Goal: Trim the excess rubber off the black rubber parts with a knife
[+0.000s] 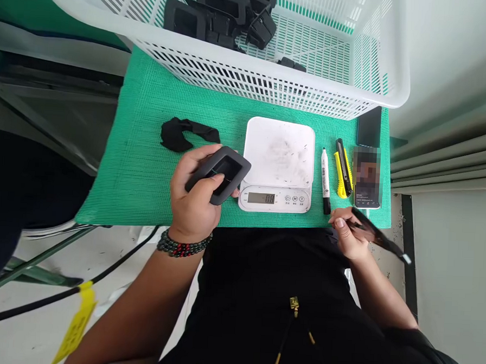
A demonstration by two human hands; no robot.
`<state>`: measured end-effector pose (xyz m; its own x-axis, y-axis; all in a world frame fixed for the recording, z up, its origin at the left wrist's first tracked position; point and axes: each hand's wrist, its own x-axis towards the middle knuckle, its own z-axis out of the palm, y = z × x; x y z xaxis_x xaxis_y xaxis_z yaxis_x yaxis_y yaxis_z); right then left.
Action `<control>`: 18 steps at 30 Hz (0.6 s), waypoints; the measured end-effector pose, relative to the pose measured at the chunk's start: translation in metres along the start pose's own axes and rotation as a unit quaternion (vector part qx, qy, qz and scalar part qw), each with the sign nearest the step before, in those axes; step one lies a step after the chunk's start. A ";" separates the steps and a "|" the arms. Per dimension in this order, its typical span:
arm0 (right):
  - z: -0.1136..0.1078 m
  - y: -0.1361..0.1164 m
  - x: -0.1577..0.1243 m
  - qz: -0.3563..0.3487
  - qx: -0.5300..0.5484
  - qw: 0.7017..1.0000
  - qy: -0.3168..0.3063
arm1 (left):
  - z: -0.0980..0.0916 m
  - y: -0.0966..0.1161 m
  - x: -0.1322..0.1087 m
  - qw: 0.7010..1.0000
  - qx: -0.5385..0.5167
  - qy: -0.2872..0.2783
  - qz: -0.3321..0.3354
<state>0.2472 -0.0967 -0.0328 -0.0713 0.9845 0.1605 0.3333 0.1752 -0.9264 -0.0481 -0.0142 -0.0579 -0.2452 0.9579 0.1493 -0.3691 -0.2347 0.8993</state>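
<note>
By a pale wall (451,247), green mesh (124,186) covers the bench (218,107); a slotted white plastic basket (398,87) stands along its far edge. A smudged scale (278,156) sits near the front edge; at its left side, the left hand (195,206) grips a matte black, recessed frame (232,182). The right hand (351,239), near the front-right corner, holds a black object (382,241) (blurred).

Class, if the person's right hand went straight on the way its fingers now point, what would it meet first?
Probably the slim white plastic marker pen with a black end, lying just ahead of the bare right hand; the hand's height above the green woven mesh cloth is hard to judge.
</note>
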 end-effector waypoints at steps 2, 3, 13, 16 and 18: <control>0.003 -0.003 0.005 -0.018 0.001 1.000 -0.007 | 0.000 0.000 0.000 1.000 0.000 0.004 -0.004; 0.004 -0.004 0.007 -0.025 0.003 1.000 -0.012 | 0.000 0.000 0.000 1.000 0.000 0.006 -0.005; 0.007 -0.011 0.014 -0.039 0.002 0.999 -0.035 | 0.000 0.000 -0.001 1.000 0.008 0.004 -0.002; 0.007 -0.014 0.015 -0.035 -0.004 0.999 -0.041 | 0.000 0.000 -0.001 1.000 0.010 -0.003 0.003; 0.007 -0.014 0.015 -0.033 -0.006 0.999 -0.043 | 0.000 0.000 -0.001 1.000 0.009 -0.004 0.003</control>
<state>0.2352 -0.0846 -0.0195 -0.1739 0.9663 0.1896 0.3373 0.2394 -0.9105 -0.0481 -0.0150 -0.0576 -0.2407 0.9575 0.1587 -0.3507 -0.2383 0.9057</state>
